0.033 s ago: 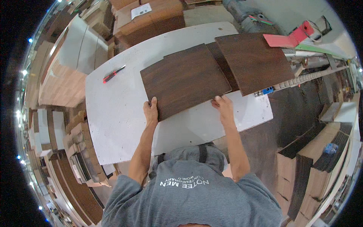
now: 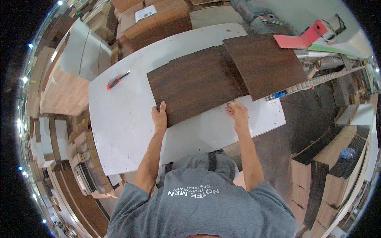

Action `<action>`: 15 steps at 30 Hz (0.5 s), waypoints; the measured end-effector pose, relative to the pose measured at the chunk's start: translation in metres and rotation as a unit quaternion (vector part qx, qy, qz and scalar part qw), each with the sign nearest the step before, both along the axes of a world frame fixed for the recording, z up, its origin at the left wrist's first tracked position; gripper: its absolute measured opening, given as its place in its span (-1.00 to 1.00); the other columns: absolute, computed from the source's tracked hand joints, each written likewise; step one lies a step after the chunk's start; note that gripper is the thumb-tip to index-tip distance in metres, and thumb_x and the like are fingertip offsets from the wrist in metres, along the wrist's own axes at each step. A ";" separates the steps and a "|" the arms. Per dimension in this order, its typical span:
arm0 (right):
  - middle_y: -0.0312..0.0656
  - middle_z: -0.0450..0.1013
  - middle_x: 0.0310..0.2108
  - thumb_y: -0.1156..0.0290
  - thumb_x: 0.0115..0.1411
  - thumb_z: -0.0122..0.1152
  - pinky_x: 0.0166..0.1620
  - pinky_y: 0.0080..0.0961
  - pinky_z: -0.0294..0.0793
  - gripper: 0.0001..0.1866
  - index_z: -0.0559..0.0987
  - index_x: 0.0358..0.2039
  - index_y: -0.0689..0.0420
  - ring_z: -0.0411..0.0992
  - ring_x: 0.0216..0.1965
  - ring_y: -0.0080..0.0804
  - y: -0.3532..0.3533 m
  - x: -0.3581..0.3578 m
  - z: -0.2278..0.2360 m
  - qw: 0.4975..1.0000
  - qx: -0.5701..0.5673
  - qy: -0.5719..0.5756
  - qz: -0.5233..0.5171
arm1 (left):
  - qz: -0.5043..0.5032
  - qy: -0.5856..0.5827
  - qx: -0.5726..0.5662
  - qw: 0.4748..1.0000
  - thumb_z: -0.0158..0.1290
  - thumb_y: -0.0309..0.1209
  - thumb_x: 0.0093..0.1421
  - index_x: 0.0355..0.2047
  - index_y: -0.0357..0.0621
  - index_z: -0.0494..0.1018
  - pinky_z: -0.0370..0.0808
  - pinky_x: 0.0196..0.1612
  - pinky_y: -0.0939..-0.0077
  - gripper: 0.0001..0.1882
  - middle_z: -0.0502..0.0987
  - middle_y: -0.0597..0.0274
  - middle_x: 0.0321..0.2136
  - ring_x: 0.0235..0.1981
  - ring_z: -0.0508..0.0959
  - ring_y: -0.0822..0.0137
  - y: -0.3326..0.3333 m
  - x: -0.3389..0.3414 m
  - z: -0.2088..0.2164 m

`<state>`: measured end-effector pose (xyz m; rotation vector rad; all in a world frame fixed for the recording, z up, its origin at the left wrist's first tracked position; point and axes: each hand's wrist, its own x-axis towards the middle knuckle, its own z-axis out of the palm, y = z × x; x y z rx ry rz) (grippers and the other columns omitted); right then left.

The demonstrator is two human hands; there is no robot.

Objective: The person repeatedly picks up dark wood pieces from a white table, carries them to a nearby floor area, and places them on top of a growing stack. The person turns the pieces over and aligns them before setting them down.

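A dark brown wood-grain board lies on the white tabletop, lined up over another brown panel that shows along its far and right edges. My left hand grips its near left corner, thumb along the side edge. Just off the near edge, toward the right corner, my right hand is closed with curled fingers; what is in them, if anything, is hidden. A second brown board lies to the right, overlapping the strip of panel beside the first.
A red-handled screwdriver lies at the table's left. A pink bracket-shaped piece touches the right board's far corner. Stacked panels stand at left, cardboard boxes behind, and black-edged board stacks at right.
The first board's right side has settled down onto the panel below. My right hand has slid slightly right and come away from the board's near edge. My left hand stays at its corner.
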<state>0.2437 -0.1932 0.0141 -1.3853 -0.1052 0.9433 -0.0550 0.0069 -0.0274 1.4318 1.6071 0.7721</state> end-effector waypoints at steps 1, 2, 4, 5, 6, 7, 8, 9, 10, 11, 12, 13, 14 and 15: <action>-0.19 0.53 -0.34 0.29 0.22 0.23 -0.14 -0.42 0.54 -0.67 0.52 -0.10 0.23 0.51 -0.31 -0.42 -0.018 0.015 -0.009 0.998 0.005 -0.009 -0.065 | -0.022 0.024 0.001 0.999 0.09 0.00 0.26 -0.17 -0.49 0.42 0.37 -0.04 0.22 -0.39 0.48 -0.14 -0.23 -0.18 0.45 0.05 0.005 0.012 0.004; -0.16 0.54 -0.31 0.26 0.22 0.22 -0.15 -0.44 0.55 -0.64 0.51 -0.07 0.23 0.51 -0.31 -0.42 -0.033 0.027 0.000 0.994 0.015 -0.007 -0.107 | -0.039 0.051 0.001 0.998 0.09 0.00 0.26 -0.14 -0.50 0.42 0.37 -0.02 0.19 -0.38 0.49 -0.18 -0.20 -0.14 0.46 0.00 0.006 0.021 0.011; -0.12 0.50 -0.16 0.09 0.25 0.18 -0.02 -0.37 0.46 -0.48 0.44 0.04 0.23 0.47 -0.17 -0.36 -0.050 0.051 0.016 0.981 0.086 0.032 -0.172 | -0.122 0.181 -0.011 0.976 0.12 -0.07 0.23 0.03 -0.47 0.40 0.36 0.09 0.13 -0.37 0.48 -0.27 -0.06 0.03 0.46 -0.12 0.008 0.031 0.031; -0.09 0.47 -0.10 0.01 0.28 0.13 0.06 -0.34 0.40 -0.38 0.37 0.13 0.26 0.45 -0.11 -0.30 -0.051 0.058 0.031 0.969 0.141 0.039 -0.198 | -0.128 0.200 0.038 0.971 0.14 -0.09 0.22 0.05 -0.45 0.39 0.36 0.10 0.14 -0.38 0.49 -0.26 -0.06 0.04 0.46 -0.12 0.010 0.030 0.037; -0.12 0.46 -0.09 0.01 0.29 0.12 0.07 -0.33 0.38 -0.39 0.37 0.13 0.25 0.44 -0.10 -0.30 -0.047 0.065 0.045 0.967 0.152 0.017 -0.204 | -0.134 0.219 0.086 0.963 0.16 -0.12 0.21 0.07 -0.44 0.38 0.36 0.11 0.14 -0.38 0.49 -0.26 -0.05 0.04 0.46 -0.12 0.008 0.028 0.039; -0.15 0.45 -0.08 0.01 0.30 0.11 0.08 -0.33 0.36 -0.40 0.36 0.14 0.24 0.43 -0.08 -0.31 -0.038 0.072 0.058 0.963 0.166 -0.005 -0.212 | -0.140 0.236 0.136 0.952 0.17 -0.15 0.19 0.09 -0.42 0.38 0.36 0.13 0.14 -0.38 0.49 -0.26 -0.05 0.05 0.46 -0.13 0.009 0.028 0.043; -0.17 0.44 -0.07 0.01 0.31 0.10 0.09 -0.33 0.33 -0.41 0.35 0.15 0.22 0.42 -0.07 -0.31 -0.028 0.081 0.063 0.958 0.179 -0.029 -0.223 | -0.130 0.202 0.131 0.962 0.20 -0.23 0.18 0.12 -0.39 0.36 0.42 0.10 0.20 -0.40 0.52 -0.15 -0.04 -0.01 0.51 0.00 0.012 0.033 0.052; -0.26 0.44 -0.09 0.12 0.30 0.14 -0.01 -0.41 0.37 -0.47 0.36 0.14 0.22 0.42 -0.11 -0.38 -0.022 0.091 0.061 0.960 0.159 -0.042 -0.227 | -0.144 0.118 0.109 0.977 0.20 -0.25 0.19 0.11 -0.39 0.37 0.46 0.02 0.29 -0.41 0.54 -0.06 -0.10 -0.08 0.54 0.08 0.012 0.040 0.055; -0.28 0.43 -0.11 0.18 0.29 0.18 -0.09 -0.45 0.39 -0.50 0.37 0.12 0.21 0.41 -0.15 -0.43 -0.010 0.096 0.056 0.951 0.155 -0.039 -0.265 | -0.157 0.033 0.083 0.983 0.21 -0.27 0.19 0.10 -0.40 0.37 0.49 -0.06 0.38 -0.43 0.56 0.03 -0.15 -0.14 0.56 0.17 0.011 0.048 0.057; -0.30 0.43 -0.12 0.24 0.27 0.21 -0.17 -0.49 0.41 -0.53 0.38 0.10 0.21 0.40 -0.19 -0.48 0.001 0.099 0.054 0.940 0.152 -0.039 -0.303 | -0.171 -0.054 0.057 0.982 0.21 -0.29 0.19 0.09 -0.40 0.38 0.53 -0.14 0.46 -0.44 0.58 0.11 -0.21 -0.20 0.59 0.26 0.013 0.061 0.060; -0.29 0.43 -0.14 0.33 0.25 0.23 -0.17 -0.53 0.41 -0.56 0.39 0.08 0.22 0.38 -0.21 -0.49 0.002 0.094 0.057 0.952 0.106 -0.025 -0.287 | -0.174 -0.107 0.041 0.978 0.20 -0.32 0.21 0.08 -0.41 0.39 0.54 -0.19 0.56 -0.48 0.56 0.17 -0.20 -0.24 0.58 0.38 0.000 0.082 0.072; -0.29 0.43 -0.15 0.42 0.23 0.24 -0.18 -0.57 0.41 -0.59 0.39 0.05 0.23 0.37 -0.23 -0.50 0.000 0.084 0.060 0.961 0.062 -0.010 -0.269 | -0.165 -0.172 -0.031 0.971 0.21 -0.31 0.20 0.07 -0.37 0.40 0.54 -0.16 0.52 -0.49 0.57 0.18 -0.21 -0.23 0.57 0.37 -0.013 0.105 0.096; -0.30 0.42 -0.16 0.42 0.24 0.24 -0.22 -0.58 0.41 -0.58 0.38 0.07 0.22 0.36 -0.26 -0.53 0.002 0.066 0.064 0.965 0.074 -0.006 -0.252 | -0.172 -0.236 -0.080 0.953 0.22 -0.31 0.19 0.05 -0.35 0.40 0.54 -0.14 0.48 -0.50 0.56 0.17 -0.20 -0.21 0.58 0.34 -0.017 0.119 0.102; -0.32 0.41 -0.17 0.42 0.24 0.23 -0.26 -0.59 0.40 -0.57 0.37 0.09 0.21 0.35 -0.28 -0.56 0.002 0.044 0.065 0.969 0.085 -0.003 -0.233 | -0.178 -0.299 -0.130 0.928 0.22 -0.32 0.19 0.04 -0.34 0.40 0.55 -0.11 0.43 -0.52 0.56 0.15 -0.20 -0.19 0.58 0.31 -0.019 0.132 0.106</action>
